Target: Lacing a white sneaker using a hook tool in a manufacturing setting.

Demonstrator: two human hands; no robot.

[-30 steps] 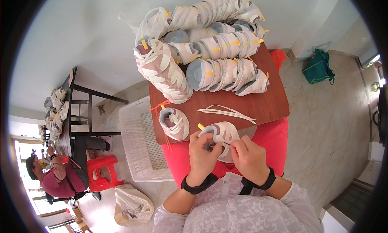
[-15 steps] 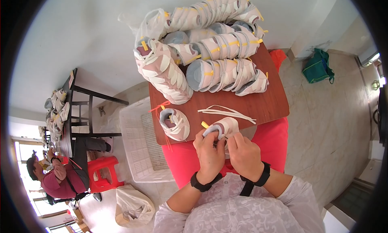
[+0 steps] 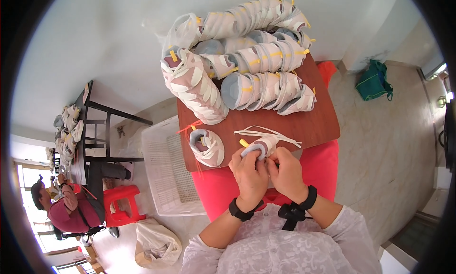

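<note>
A small pink and white shoe upper (image 3: pixel 267 144), with a grey lining and a yellow pull tab, is between my hands at the table's near edge. My left hand (image 3: pixel 248 174) closes around its collar side, thumb pressed on the lining. Fingertips of my right hand (image 3: pixel 287 173) are pinched together at the upper's near side; whatever lies between them is hidden. Just beyond, loose white shoelaces (image 3: pixel 267 132) lie on the brown table (image 3: pixel 327 117). To the left sits another shoe upper (image 3: pixel 211 150) with white laces in it and a red string beside it.
Nested rows of shoe uppers (image 3: pixel 266 91) cover the table's far part. A white plastic crate (image 3: pixel 159 179) stands at left on the floor, near a cloth sack (image 3: pixel 156 238). A person (image 3: pixel 76 217) sits at a dark table farther left. A green bag (image 3: pixel 375 79) lies at right.
The upper has tilted and turned slightly in my hands. My right hand has shifted a little left and down, its fingers now closer to my left thumb.
</note>
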